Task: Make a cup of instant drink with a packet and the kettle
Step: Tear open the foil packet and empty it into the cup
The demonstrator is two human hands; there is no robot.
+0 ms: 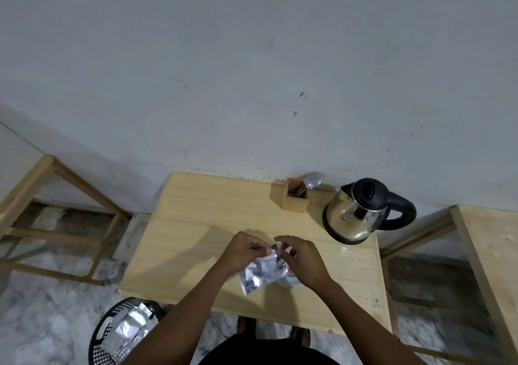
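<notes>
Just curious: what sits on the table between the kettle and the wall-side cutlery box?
Nothing: in the head view, only bare wooden table shows between the kettle and the cutlery box.

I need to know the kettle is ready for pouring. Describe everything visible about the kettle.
The kettle stands upright on the far right part of the wooden table, beside a wooden cutlery holder. Its body looks like shiny steel, with a black base, black closed lid and a black handle pointing right; the spout points left. Neither hand touches it. Any water inside is hidden.
</notes>
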